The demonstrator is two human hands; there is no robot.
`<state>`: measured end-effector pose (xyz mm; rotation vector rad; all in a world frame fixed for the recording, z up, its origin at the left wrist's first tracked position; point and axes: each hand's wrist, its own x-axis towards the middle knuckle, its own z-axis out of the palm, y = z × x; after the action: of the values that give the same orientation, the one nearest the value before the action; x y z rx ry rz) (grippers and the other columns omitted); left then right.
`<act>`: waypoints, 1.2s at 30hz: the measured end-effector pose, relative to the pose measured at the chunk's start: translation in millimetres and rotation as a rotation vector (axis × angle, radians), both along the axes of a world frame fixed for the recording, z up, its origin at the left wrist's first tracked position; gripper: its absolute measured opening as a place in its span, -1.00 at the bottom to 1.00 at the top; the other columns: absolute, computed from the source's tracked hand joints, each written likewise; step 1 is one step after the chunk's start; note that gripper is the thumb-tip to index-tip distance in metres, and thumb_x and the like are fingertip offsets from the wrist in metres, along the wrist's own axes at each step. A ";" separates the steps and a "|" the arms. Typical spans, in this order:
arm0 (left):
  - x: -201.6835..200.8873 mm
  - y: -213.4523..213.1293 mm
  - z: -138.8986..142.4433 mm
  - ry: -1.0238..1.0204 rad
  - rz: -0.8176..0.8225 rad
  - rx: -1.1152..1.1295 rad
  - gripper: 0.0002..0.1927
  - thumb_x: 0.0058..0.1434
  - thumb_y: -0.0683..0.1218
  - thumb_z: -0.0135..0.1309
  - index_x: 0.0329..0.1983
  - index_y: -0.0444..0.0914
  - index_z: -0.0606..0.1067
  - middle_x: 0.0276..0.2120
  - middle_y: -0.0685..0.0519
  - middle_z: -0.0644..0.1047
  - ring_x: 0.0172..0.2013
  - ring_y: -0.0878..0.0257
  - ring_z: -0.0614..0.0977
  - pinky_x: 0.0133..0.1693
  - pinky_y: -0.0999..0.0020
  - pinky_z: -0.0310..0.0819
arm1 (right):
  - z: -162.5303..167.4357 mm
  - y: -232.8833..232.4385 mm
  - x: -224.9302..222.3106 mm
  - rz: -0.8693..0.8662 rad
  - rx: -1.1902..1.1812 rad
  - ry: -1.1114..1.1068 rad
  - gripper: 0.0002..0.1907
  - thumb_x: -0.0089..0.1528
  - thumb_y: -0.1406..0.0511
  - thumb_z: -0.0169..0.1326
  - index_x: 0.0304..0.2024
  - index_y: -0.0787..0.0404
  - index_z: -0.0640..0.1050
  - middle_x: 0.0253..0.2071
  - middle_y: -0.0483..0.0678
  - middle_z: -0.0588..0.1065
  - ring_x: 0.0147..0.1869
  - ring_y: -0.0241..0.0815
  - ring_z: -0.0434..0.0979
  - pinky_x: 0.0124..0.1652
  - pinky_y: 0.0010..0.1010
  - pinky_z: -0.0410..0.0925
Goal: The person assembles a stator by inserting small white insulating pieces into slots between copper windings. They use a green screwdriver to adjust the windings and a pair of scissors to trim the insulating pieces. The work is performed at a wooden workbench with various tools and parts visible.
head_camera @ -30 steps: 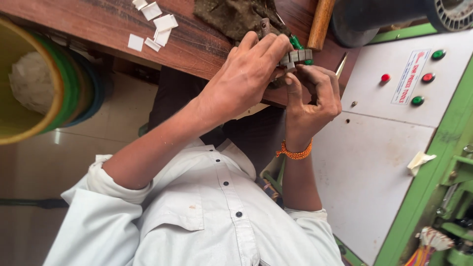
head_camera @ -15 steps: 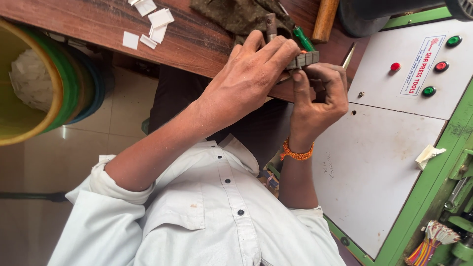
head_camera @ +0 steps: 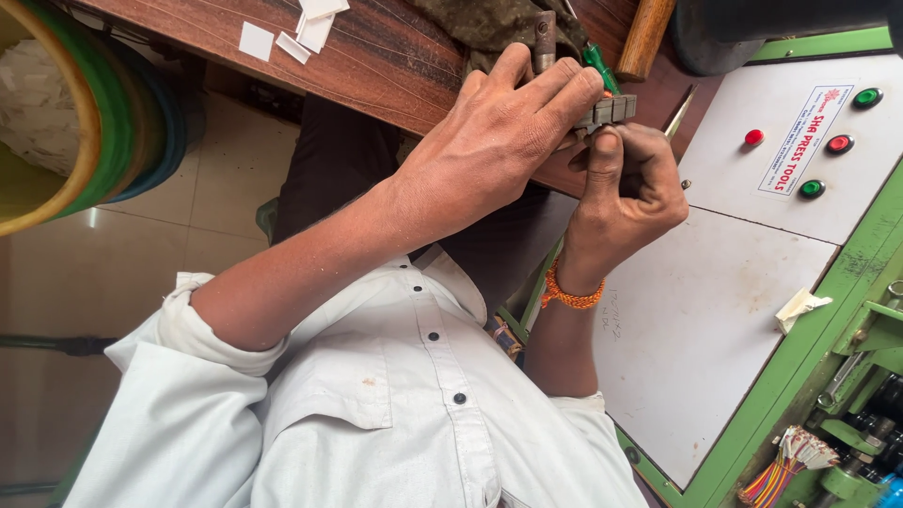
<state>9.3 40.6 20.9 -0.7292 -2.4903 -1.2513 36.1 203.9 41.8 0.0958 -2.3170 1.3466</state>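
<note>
At bench edge | hands [head_camera: 564, 150] cover grey block [head_camera: 611, 110] | underside hidden

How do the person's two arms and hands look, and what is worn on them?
Both hands, the left hand and the right hand, are bare, without gloves. The left forearm is bare; its white shirt sleeve is rolled up near the elbow. The right wrist wears an orange thread band.

White paper slips [head_camera: 310, 23] scattered on a brown wooden counter [head_camera: 395, 66], beside a dark cloth [head_camera: 489, 21] and a wooden handle [head_camera: 646, 36]. Red and green push buttons [head_camera: 837, 143] on a white, green-framed control panel [head_camera: 715, 310]. Stacked coloured tubs [head_camera: 113, 122] at far left.
</note>
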 end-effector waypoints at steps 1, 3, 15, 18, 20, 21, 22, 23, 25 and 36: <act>0.1 0.5 -0.2 0.003 0.003 0.014 -0.48 0.33 -0.25 0.07 0.35 -0.22 0.27 0.10 0.07 0.42 -0.02 0.11 0.44 -0.15 0.16 0.43 | -0.4 -3.3 1.4 -0.022 0.019 0.012 -0.76 0.41 0.29 0.26 -0.24 0.37 0.58 -0.28 -0.06 0.57 -0.38 -0.36 0.56 -0.37 -0.61 0.40; 0.3 1.4 -0.9 0.010 0.007 0.044 -0.47 0.33 -0.21 0.10 0.35 -0.23 0.26 0.11 0.06 0.43 -0.03 0.11 0.43 -0.16 0.17 0.43 | -1.4 -10.4 3.8 -0.067 0.058 0.037 -0.77 0.43 0.31 0.26 -0.23 0.37 0.58 -0.26 -0.06 0.56 -0.38 -0.37 0.51 -0.37 -0.62 0.34; -4.2 -1.8 -4.9 -0.045 -0.029 0.054 -0.50 0.37 -0.24 0.10 0.33 -0.23 0.26 0.02 0.06 0.46 -0.10 0.11 0.45 -0.12 0.14 0.49 | -4.1 -3.1 -4.9 -0.035 0.386 0.247 -0.85 0.34 0.37 0.32 -0.17 0.31 0.60 -0.19 -0.05 0.57 -0.14 -0.22 0.60 -0.24 -0.49 0.46; -4.8 -1.1 -6.8 -0.022 -0.026 0.107 -0.50 0.39 -0.17 0.12 0.33 -0.24 0.25 0.01 0.06 0.47 -0.11 0.12 0.46 -0.12 0.12 0.50 | -7.0 1.2 -10.0 0.025 0.383 0.311 -0.84 0.28 0.46 0.35 -0.12 0.31 0.63 -0.13 -0.02 0.61 -0.02 -0.15 0.63 -0.08 -0.39 0.51; -5.0 -0.5 -7.6 -0.001 -0.011 0.109 -0.49 0.38 -0.18 0.11 0.34 -0.25 0.24 0.02 0.06 0.47 -0.10 0.12 0.46 -0.12 0.12 0.50 | -4.0 4.7 -11.3 0.059 0.344 0.271 -0.82 0.24 0.47 0.37 -0.14 0.31 0.64 -0.14 -0.01 0.61 -0.04 -0.17 0.65 -0.08 -0.39 0.53; -4.5 -0.5 -7.7 0.008 -0.005 0.108 -0.49 0.38 -0.18 0.10 0.35 -0.25 0.23 0.02 0.05 0.48 -0.10 0.12 0.47 -0.12 0.13 0.50 | -2.2 5.5 -10.8 0.076 0.323 0.249 -0.80 0.22 0.48 0.39 -0.14 0.31 0.64 -0.15 -0.01 0.61 -0.05 -0.18 0.66 -0.08 -0.40 0.54; -4.4 -0.6 -7.6 0.001 -0.007 0.101 -0.49 0.38 -0.18 0.10 0.35 -0.25 0.23 0.01 0.06 0.48 -0.09 0.12 0.47 -0.12 0.13 0.50 | 0.0 5.9 -10.0 0.063 0.330 0.220 -0.82 0.24 0.47 0.39 -0.15 0.31 0.64 -0.16 -0.02 0.61 -0.06 -0.20 0.66 -0.08 -0.41 0.54; -4.5 -0.6 -7.1 -0.004 -0.009 0.094 -0.49 0.38 -0.19 0.10 0.34 -0.24 0.24 0.01 0.06 0.48 -0.09 0.12 0.47 -0.12 0.13 0.50 | 2.5 6.0 -8.9 0.048 0.337 0.193 -0.83 0.25 0.47 0.38 -0.16 0.30 0.64 -0.17 -0.03 0.61 -0.07 -0.21 0.66 -0.08 -0.42 0.54; -4.7 -1.0 -5.7 -0.018 -0.010 0.074 -0.51 0.39 -0.20 0.09 0.33 -0.22 0.25 -0.01 0.08 0.48 -0.09 0.13 0.47 -0.12 0.14 0.50 | 5.9 4.2 -6.8 0.027 0.349 0.168 -0.85 0.27 0.47 0.38 -0.16 0.30 0.64 -0.18 -0.04 0.61 -0.07 -0.22 0.64 -0.09 -0.44 0.53; -11.2 -9.6 -3.8 0.039 -0.071 0.128 -0.55 0.39 -0.18 0.11 0.27 -0.25 0.25 -0.04 0.05 0.48 -0.12 0.11 0.46 -0.17 0.18 0.43 | -10.9 -9.8 -5.3 -0.077 0.429 0.299 -0.85 0.25 0.46 0.36 -0.22 0.27 0.60 -0.18 -0.07 0.56 -0.02 -0.21 0.58 -0.05 -0.43 0.48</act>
<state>-1.9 31.0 17.1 -0.8081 -2.3469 -1.3933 30.7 194.1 30.8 0.3156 -2.2823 0.7233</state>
